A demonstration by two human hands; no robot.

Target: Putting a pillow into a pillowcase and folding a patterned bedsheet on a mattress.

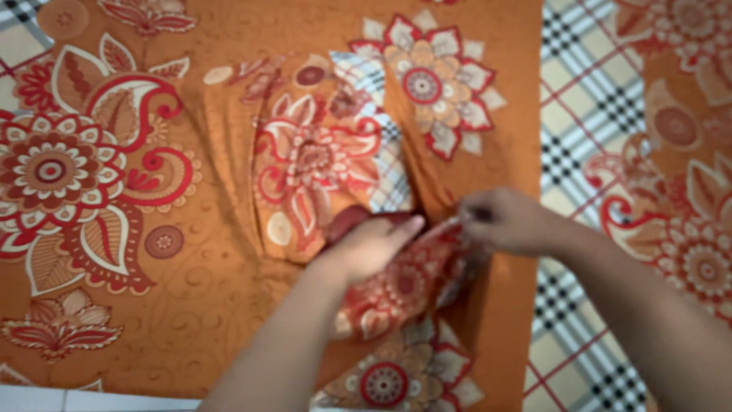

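Note:
An orange cloth (pixel 221 305) printed with red and cream flowers lies spread out below me. A folded bundle of the same cloth (pixel 320 168) sits in its middle, showing a strip of checked lining. My left hand (pixel 370 244) lies flat on the bundle's lower end, fingers pointing right. My right hand (pixel 503 221) pinches a gathered fold of the cloth just to the right of my left fingertips. The picture is blurred, so the fingers' exact grip is hard to make out.
A checked strip (pixel 587 114) in cream, black and red runs down the right side of the cloth. More flowered orange cloth (pixel 686 152) lies beyond it at the far right. A pale tiled floor (pixel 76 400) shows at the bottom left.

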